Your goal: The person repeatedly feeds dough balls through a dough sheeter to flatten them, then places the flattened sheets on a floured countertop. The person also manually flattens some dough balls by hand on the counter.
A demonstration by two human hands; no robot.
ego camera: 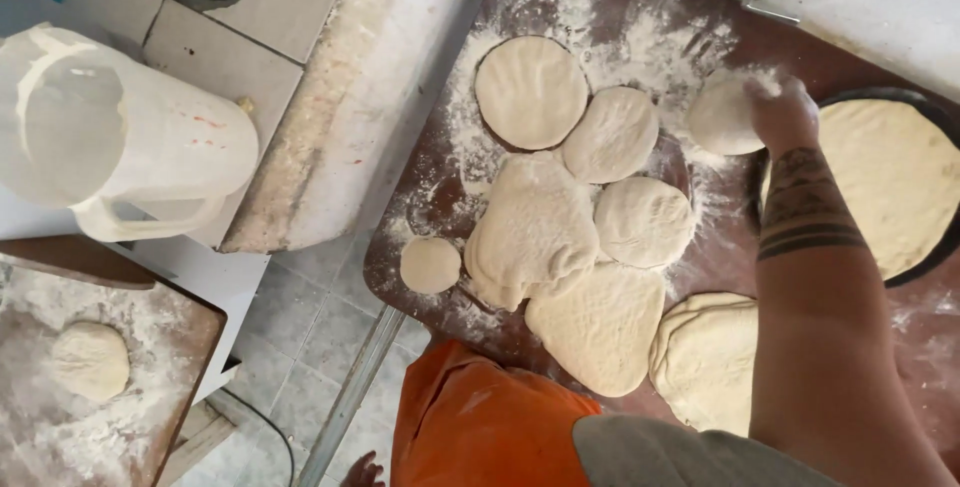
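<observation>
A person's right hand (783, 112) reaches across a floured brown worktop (880, 347) and rests on a round piece of dough (718, 119) at the far side of the board, fingers curled over its right edge; whether the grip is clamped on it or merely pressing cannot be told from this angle. The forearm, marked with dark bands, runs down the right of the frame. The left hand is out of sight.

Just right of the hand, a dark round pan (925, 267) carries a flattened sheet of dough (895, 182). Left of the touched piece lie more pieces, crowded and partly overlapping: a large flat disc (531, 91) at the top, two smaller rounds (611, 133) (645, 221) beneath it, a wrinkled irregular sheet (533, 229), a triangular sheet (603, 324) and a folded slab (706, 359) near the person's orange garment (470, 427). A small dough ball (430, 264) sits apart at the board's left edge. Loose flour (640, 47) is scattered thickly around the upper pieces.

To the left, a white plastic jug (120, 137) lies on its side on a pale tiled counter (200, 47). Lower left, a second floured board (60, 427) holds one lone lump of dough (91, 359).
</observation>
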